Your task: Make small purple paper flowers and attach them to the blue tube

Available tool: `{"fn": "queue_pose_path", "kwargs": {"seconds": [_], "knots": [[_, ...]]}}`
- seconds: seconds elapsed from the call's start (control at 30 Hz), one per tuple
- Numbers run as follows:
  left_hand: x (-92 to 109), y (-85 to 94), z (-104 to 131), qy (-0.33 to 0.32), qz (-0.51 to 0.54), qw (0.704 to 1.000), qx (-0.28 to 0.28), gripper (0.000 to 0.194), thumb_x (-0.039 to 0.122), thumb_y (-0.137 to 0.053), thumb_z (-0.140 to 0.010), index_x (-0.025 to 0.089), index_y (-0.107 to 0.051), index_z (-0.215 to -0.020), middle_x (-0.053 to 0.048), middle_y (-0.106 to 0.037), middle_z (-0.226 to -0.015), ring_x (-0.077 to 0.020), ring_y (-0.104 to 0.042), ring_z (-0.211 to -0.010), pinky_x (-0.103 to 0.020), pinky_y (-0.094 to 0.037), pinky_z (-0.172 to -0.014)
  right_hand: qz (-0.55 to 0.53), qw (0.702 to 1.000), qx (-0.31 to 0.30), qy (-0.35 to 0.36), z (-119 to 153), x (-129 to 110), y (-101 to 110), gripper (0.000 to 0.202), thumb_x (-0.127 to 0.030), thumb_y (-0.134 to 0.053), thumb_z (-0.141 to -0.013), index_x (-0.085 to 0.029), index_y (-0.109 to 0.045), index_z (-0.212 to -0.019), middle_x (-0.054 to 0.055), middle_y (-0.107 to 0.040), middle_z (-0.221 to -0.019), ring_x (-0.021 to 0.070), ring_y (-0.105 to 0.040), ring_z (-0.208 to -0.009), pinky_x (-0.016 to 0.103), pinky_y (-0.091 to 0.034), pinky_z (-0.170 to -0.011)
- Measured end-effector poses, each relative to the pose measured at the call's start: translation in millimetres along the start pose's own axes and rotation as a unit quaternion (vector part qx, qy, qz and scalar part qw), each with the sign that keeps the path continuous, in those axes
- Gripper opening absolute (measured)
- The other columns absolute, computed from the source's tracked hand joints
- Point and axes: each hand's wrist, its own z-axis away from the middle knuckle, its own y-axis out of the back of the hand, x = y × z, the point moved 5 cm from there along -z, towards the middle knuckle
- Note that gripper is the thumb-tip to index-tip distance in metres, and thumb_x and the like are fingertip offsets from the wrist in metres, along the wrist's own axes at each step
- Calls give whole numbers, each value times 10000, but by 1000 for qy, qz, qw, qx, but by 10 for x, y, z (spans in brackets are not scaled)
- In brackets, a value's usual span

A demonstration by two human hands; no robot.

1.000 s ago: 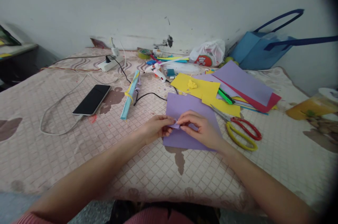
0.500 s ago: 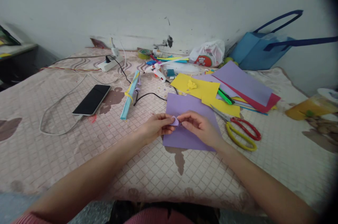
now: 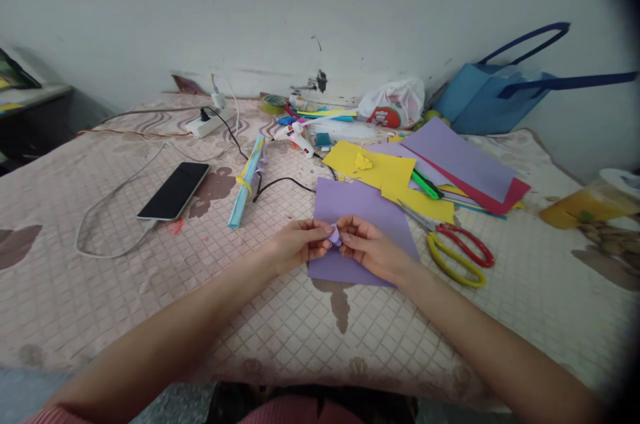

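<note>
Two hands are meeting over a small purple paper piece (image 3: 335, 235).
The left hand (image 3: 301, 243) is pinching it just above the purple sheet (image 3: 360, 201) on the table (image 3: 280, 324); the right hand (image 3: 373, 247) is curling its fingers at the other edge — gripping or merely touching, I can't tell — while scissors (image 3: 457, 254) are lying nearby.

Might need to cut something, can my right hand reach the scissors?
Probably yes: the scissors lie uncovered just right of your right hand, though that hand is busy with the small purple paper.
</note>
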Motion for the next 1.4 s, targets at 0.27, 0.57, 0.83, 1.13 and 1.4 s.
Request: {"fn": "queue_pose_path", "kwargs": {"seconds": [0.27,0.57,0.83,1.13,1.4], "knots": [[2,9,-1,-4,-5,1000,4,61,95,-642,-786,108,-593,-750,-9,-628,-572,-54,-592,-475,-118,-500,-476,419,866,24,274,197,-379,-176,141,-208,-577,-827,-259,-605,-955,41,-532,-951,166,-551,-844,330,-462,-761],[28,39,-11,-55,-54,997,-6,122,108,-673,-761,104,-576,-835,-34,-667,-653,-76,-637,-565,-156,-523,-577,494,807,29,321,194,-416,-179,58,-211,-561,-850,-240,-611,-842,38,-555,-865,180,-552,-842,330,-443,-752],[44,48,-10,-106,-116,987,21,186,105,-693,-718,102,-546,-833,-7,-650,-629,-84,-622,-581,-192,-504,-588,419,874,50,241,98,-331,-98,62,-268,-595,-823,-214,-601,-793,18,-557,-834,159,-540,-791,299,-426,-702],[71,26,10,-145,-162,975,36,243,167,-737,-669,115,-547,-811,-1,-642,-660,-98,-621,-617,-212,-494,-603,358,915,34,181,46,-250,-45,113,-312,-582,-826,-200,-582,-813,6,-569,-789,143,-544,-739,282,-430,-680],[41,24,-2,-129,-158,979,28,259,150,-735,-663,125,-540,-832,4,-646,-645,-105,-626,-606,-225,-493,-606,308,939,26,149,36,-194,-45,136,-317,-616,-799,-191,-567,-784,-5,-577,-731,130,-535,-679,277,-429,-655]]}}
